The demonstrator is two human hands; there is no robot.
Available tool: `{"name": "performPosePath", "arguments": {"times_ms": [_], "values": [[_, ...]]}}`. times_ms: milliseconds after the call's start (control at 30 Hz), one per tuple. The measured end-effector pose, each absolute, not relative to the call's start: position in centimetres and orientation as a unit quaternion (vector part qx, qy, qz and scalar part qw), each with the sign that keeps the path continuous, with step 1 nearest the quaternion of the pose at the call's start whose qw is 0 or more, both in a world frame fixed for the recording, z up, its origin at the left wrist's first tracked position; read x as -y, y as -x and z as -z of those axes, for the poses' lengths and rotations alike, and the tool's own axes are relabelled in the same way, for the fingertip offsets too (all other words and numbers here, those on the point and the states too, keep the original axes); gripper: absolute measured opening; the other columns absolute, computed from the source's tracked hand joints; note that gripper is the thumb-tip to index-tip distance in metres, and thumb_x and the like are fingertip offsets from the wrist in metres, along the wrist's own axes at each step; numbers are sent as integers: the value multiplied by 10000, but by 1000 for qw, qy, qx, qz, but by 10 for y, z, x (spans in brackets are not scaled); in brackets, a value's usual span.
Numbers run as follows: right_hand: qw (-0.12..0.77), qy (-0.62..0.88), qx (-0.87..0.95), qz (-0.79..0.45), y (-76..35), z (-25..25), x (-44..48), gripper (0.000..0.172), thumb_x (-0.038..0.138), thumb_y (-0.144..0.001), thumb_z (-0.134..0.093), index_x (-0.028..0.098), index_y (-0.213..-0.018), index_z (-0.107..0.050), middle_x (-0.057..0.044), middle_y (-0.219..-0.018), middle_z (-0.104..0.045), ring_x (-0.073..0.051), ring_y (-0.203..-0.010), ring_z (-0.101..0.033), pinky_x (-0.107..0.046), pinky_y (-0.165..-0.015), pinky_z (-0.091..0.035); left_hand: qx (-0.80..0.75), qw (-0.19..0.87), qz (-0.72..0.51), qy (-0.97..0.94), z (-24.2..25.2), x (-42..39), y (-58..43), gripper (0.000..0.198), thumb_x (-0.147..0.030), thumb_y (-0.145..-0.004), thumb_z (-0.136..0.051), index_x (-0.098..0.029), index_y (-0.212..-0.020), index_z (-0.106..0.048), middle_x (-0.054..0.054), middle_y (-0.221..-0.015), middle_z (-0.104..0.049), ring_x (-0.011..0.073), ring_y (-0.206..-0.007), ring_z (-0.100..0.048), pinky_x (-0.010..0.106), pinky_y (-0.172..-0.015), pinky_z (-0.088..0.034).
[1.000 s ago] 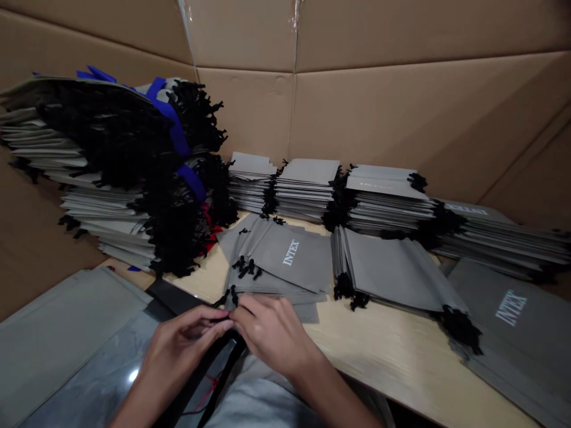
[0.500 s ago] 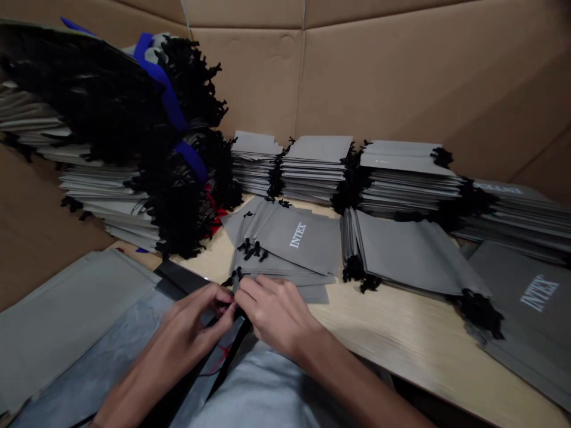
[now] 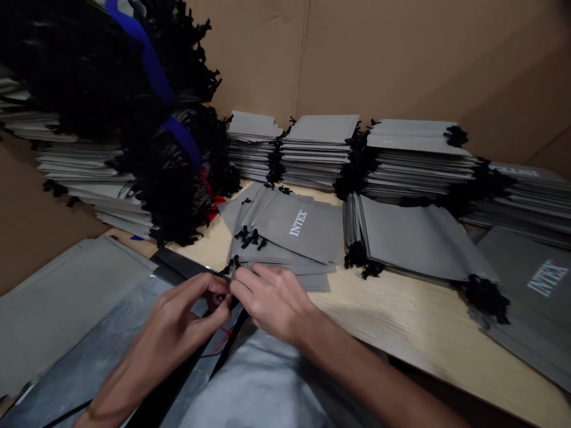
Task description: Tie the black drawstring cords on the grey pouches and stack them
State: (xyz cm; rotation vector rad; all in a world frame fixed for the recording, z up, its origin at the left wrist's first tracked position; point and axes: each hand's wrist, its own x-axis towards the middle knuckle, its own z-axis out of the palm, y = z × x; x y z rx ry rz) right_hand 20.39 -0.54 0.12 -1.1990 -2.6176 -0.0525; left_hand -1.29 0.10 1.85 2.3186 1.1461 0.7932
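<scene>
Black drawstring cord (image 3: 226,269) disappears between the left hand (image 3: 185,312) and right hand (image 3: 272,299).

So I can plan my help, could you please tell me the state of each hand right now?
Left hand: closed, pinching a black drawstring.
Right hand: curled beside it, grip unclear.

Left hand (image 3: 185,312) and right hand (image 3: 272,297) were found at a black cord (image 3: 227,269) of a grey INTEX bag (image 3: 297,229); stacked bags (image 3: 316,151) stood on the wooden table (image 3: 401,321) before cardboard (image 3: 401,59).
</scene>
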Motion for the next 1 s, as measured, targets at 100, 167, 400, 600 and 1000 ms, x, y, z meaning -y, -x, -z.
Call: {"name": "performPosePath", "arguments": {"times_ms": [100, 167, 400, 600, 1000], "values": [[125, 432, 893, 14, -206, -2, 6, 85, 156, -1134, -575, 206, -1149, -642, -45, -1129, -731, -208, -987, -682, -354, -580, -430, -408, 205, -311, -834, -14, -3, 15, 38, -281, -1015, -736, -268, -1010, -772, -30, -900, -824, 144, -768, -768, 159, -620, -579], [125, 443, 888, 17, -207, 0, 7, 80, 159, -1131, -580, 213, -1149, -636, -44, -1116, -731, -204, -954, -682, -358, -548, -387, -417, 209, -318, -825, -10, -3, 19, 72, -335, -1012, -776, -280, -1055, -796, -29, -916, -840, 153, -788, -793, 168, -650, -601], [215, 437, 869, 87, -204, 17, 10, 110, 158, -1131, -561, 228, -1051, -587, -13, -991, -694, -189, -844, -651, -370, -521, -287, -474, 286, -345, -759, 3, 4, 20, 212, -437, -924, -869, -262, -1020, -795, -9, -914, -843, 179, -778, -807, 213, -700, -658], [277, 428, 846, 156, -205, 22, 13, 218, 124, -1133, -480, 236, -957, -543, -1, -894, -648, -181, -750, -590, -359, -535, -280, -503, 349, -291, -735, 3, 2, 22, 266, -505, -993, -782, -241, -1005, -749, -9, -825, -791, 164, -731, -764, 209, -658, -621], [260, 431, 851, 153, -205, 18, 15, 246, 89, -1128, -462, 233, -951, -554, -3, -873, -660, -177, -766, -610, -337, -567, -311, -445, 170, -396, -785, 24, 20, 26, 223, -292, -951, -891, -284, -1158, -811, -4, -999, -814, 122, -662, -729, 216, -598, -616]]}}
